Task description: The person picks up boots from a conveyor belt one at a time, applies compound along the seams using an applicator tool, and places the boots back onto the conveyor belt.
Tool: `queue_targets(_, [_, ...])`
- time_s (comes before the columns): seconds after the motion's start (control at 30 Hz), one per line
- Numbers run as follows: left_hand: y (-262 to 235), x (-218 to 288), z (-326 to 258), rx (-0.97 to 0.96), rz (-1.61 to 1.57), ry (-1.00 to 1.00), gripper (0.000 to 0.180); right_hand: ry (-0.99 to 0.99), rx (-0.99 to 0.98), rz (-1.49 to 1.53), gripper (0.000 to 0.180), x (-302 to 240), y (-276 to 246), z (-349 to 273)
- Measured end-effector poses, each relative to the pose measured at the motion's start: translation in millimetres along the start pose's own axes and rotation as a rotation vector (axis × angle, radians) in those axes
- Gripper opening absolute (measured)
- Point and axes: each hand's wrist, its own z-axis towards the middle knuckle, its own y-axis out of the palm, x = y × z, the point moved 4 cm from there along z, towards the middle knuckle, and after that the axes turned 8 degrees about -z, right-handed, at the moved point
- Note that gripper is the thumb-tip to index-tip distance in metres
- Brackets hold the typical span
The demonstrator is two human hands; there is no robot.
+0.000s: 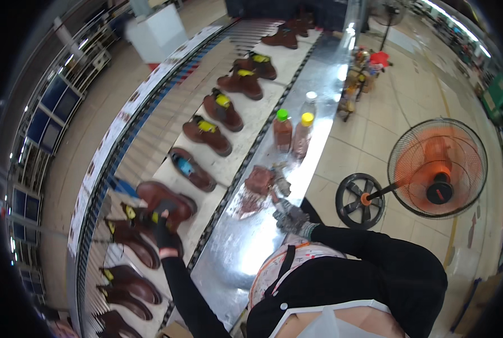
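Note:
My left hand [164, 226], in a dark covering with some fingertips bare, reaches over the conveyor and grips a brown boot [160, 197], which is lifted above the other footwear. In a grey knit glove, my right hand [292, 218] is at the near edge of the metal ledge, its fingers curled around something thin with a brownish end that I cannot make out. Just beyond that hand lie a crumpled brown-stained rag [259, 180] and a greyish cloth [282, 183]. Brown smears mark the metal around them.
Brown boots and shoes, including a blue-lined shoe [192, 169], line the conveyor [175, 132]. On the metal ledge [246, 242] stand a green-capped bottle [283, 135], a yellow-capped bottle [302, 141] and a clear bottle [309, 104]. An orange floor fan [436, 163] is on the right.

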Motion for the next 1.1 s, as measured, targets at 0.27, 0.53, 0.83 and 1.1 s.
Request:
queue_targets(0.27, [7,-2,114,0.187,1.173,0.272,0.091,-0.250,0.400,-0.497,0.018,-29,40,-10])
queue_targets(0.53, [-32,33,21,0.853,0.709,1.024,0.067,-0.283,0.441,-0.670,0.023,-23,53,-11])
queue_targets(0.83, [-82,11,63,0.671,0.760,0.386,0.060,-0.313,0.443,-0.725,0.032,-29,-14,-19])
queue_targets(1.1, [-101,8,68,0.655,0.838,0.367,0.065,-0.044,0.531,-0.482,0.017,-28,26,-1])
